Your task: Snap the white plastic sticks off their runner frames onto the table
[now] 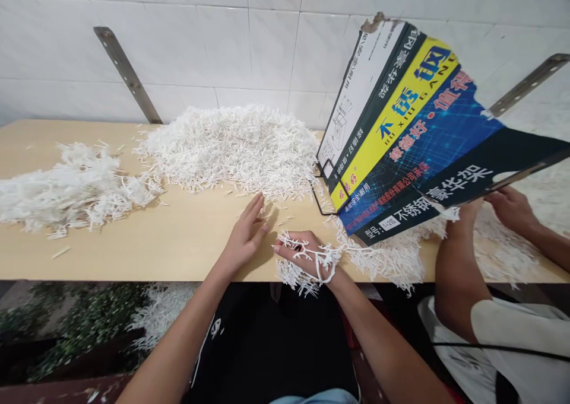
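My left hand [243,238] rests at the table's front part with its fingers stretched out, the thumb apart, and holds nothing that I can see. Beside it on the right, my right hand [300,251] is closed around a bunch of white branched plastic sprigs [327,255]. Some sprigs drape over the back of this hand and others hang below it at the table edge. Just beyond both hands lies a large heap of thin white plastic pieces [240,149]. A few loose pieces are scattered between the hands and that heap.
A printed cardboard sheet [401,137] stands at the right, propped by a black wire stand [321,196]. Behind it are a co-worker's arms [463,261] and more white pieces. Another white pile [75,190] lies left. Metal brackets [129,75] line the tiled wall. Green foliage [93,315] is below the table.
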Demonstrator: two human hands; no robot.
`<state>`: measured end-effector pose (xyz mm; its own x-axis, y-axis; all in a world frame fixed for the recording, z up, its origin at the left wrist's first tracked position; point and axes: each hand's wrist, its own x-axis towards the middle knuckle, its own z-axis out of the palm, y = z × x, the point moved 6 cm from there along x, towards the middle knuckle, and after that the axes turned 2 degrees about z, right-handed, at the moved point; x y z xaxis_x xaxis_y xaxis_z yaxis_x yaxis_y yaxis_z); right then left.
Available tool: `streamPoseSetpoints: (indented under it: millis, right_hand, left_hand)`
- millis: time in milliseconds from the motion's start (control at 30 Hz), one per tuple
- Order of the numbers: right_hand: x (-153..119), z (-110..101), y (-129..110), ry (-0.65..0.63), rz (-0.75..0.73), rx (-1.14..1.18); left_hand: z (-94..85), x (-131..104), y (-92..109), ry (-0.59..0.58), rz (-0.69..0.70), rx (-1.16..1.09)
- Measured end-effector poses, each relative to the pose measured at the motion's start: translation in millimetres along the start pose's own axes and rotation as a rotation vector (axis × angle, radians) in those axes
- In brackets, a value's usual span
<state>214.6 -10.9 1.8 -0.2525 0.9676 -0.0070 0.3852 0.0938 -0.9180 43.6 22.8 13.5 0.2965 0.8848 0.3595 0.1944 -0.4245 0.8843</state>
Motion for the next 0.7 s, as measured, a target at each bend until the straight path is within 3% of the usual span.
streamPoseSetpoints:
  millis: [233,300,400,533,700]
  right_hand:
    - [11,0,-1,-0.077,-0.015,-0.084]
    - [12,-1,-1,-0.076,-0.015,-0.115]
    - [9,-1,-3,-0.072,-0.016,-0.131]
    - [5,-3,-7,-0.05,0.009,-0.116]
    - [2,-8,-14,0.135,0.024,-0.029]
  left_hand:
    - [13.5,-8,20,-0.276,0.153,0.101]
    - [16.1,-9,18,-0.296,0.159,0.116]
    - [15.5,-8,12,-0.239,0.154,0.119]
    - [10.4,-10,15,-0.101,0.286,0.206]
    - [2.6,-14,20,0.053,0.293,0.357]
